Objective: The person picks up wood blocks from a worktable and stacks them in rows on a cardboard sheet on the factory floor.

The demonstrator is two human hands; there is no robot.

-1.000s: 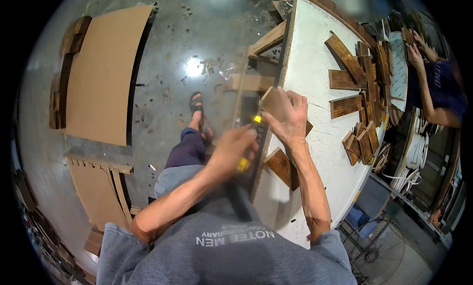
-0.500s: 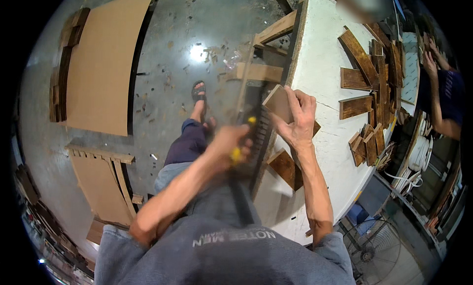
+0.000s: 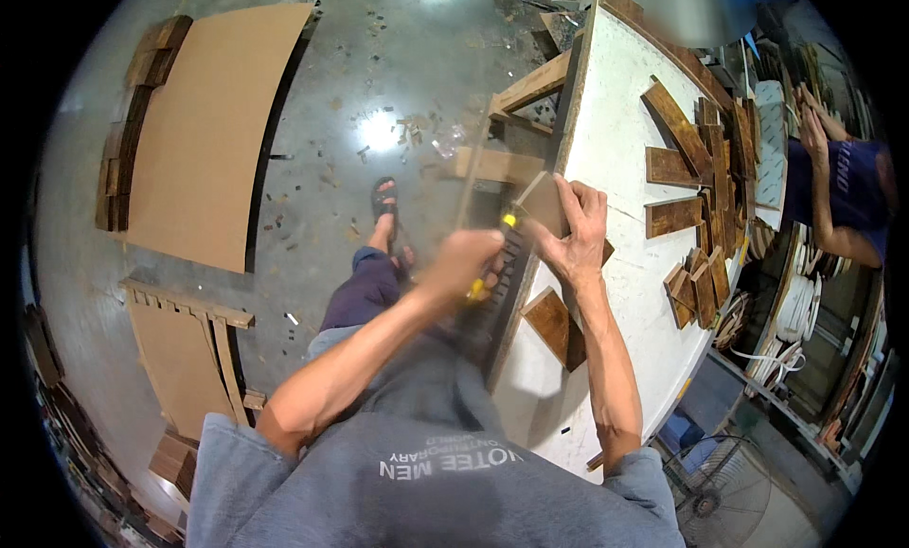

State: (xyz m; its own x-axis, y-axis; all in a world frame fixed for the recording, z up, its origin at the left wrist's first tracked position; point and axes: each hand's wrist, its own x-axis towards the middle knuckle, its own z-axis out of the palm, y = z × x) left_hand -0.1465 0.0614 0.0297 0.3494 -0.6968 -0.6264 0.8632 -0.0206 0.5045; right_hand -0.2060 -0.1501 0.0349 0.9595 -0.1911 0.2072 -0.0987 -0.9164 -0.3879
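Note:
At the left edge of the white worktable (image 3: 620, 198), my right hand (image 3: 576, 234) pinches a short, flat wooden block (image 3: 543, 207), its pale edge facing left. My left hand (image 3: 466, 262) is closed round a slim yellow-and-black hand tool (image 3: 509, 221), smeared by motion. The tool's yellow end lies close to the block's lower left side; whether they touch, I cannot tell. Its working tip is too blurred to make out. Beside my right forearm lies a dark brown wooden block (image 3: 549, 327), partly covered by the arm.
Several brown wooden pieces (image 3: 674, 219) are heaped on the table's right side. A coworker's arm (image 3: 826, 198) shows beyond them. A fan (image 3: 705, 503) stands at lower right. Large brown boards (image 3: 213, 141) and stacked wood lie on the floor at left, where scraps are scattered.
My left hand has moved right with the tool, bringing its yellow end closer to the block. The right hand keeps its hold on the block at the table edge. The view has shifted slightly.

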